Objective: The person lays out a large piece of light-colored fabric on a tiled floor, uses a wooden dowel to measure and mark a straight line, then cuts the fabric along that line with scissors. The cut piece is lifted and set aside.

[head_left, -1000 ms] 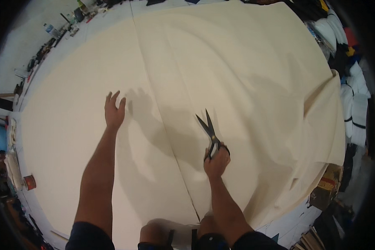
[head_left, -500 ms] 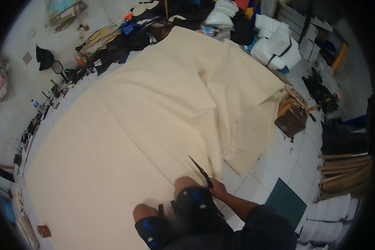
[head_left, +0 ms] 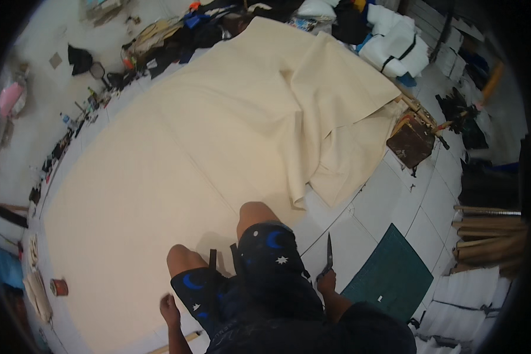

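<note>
My right hand [head_left: 327, 282] is closed round the handles of a pair of dark scissors [head_left: 329, 256], whose blades point away from me over the white tiles. On the left, beside my thigh, my left hand [head_left: 169, 310] hangs with its fingers curled in; nothing shows in it. A large cream sheet of fabric [head_left: 135, 206] covers much of the floor in front of me and under my knees. Its right part lies bunched in folds [head_left: 301, 130], with one corner turned over. Neither hand touches the sheet.
A green cutting mat [head_left: 389, 274] lies right of the scissors. Beyond it sit a brown box [head_left: 411, 141] and stacked brown rolls [head_left: 489, 236]. White wrapped bundles [head_left: 398, 47] stand at the far right. A red-sided roll [head_left: 59, 287] rests at the sheet's left edge.
My right hand has drawn the scissors back from the sheet's near edge, to the right and toward me. My left hand has come into view. The view has shifted.
</note>
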{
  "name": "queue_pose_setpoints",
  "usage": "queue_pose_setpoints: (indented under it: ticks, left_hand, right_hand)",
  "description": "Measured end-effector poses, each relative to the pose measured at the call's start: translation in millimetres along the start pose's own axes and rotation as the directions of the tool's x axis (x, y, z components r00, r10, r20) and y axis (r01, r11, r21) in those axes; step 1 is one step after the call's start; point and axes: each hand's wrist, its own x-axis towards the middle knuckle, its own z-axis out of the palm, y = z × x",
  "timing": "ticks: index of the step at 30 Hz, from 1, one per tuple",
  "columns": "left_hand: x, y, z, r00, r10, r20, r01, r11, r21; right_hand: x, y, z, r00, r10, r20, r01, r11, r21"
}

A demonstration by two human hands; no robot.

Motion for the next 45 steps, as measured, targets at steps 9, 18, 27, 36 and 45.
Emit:
queue_pose_setpoints:
  ticks: [9,18,27,36,45]
  left_hand:
    - [-22.7,160.9,26.9,0.932,0.350,-0.100,-0.326,0.924,0.199]
    - [-72.7,191.2,4.4,0.905,0.396,0.157,-0.425,0.853,0.302]
    - [-121.2,291.7,-48.5,0.823,-0.047,0.566,-0.219,0.893,0.393]
    - [-68.3,427.6,-51.5,0.665,-0.110,0.739,-0.220,0.917,0.334]
    - [262.0,759.3,127.6,0.819,0.139,0.557,-0.131,0.990,-0.053]
  right_hand:
    - [62.2,-165.0,-23.0,0.758,-0.506,0.411,0.616,0.763,-0.195]
    - [108.0,-281.4,67.2,0.374,-0.892,0.254,0.910,0.301,-0.284]
    - [204.8,-418.9,-87.7,0.997,0.074,0.003,-0.057,0.752,0.657]
    - [140.6,-547.0,-341.3,0.867,-0.245,-0.434,0.471,0.686,0.555]
    - [-13.4,-609.3,-399.0,0.083,-0.957,0.278,0.950,0.161,0.269]
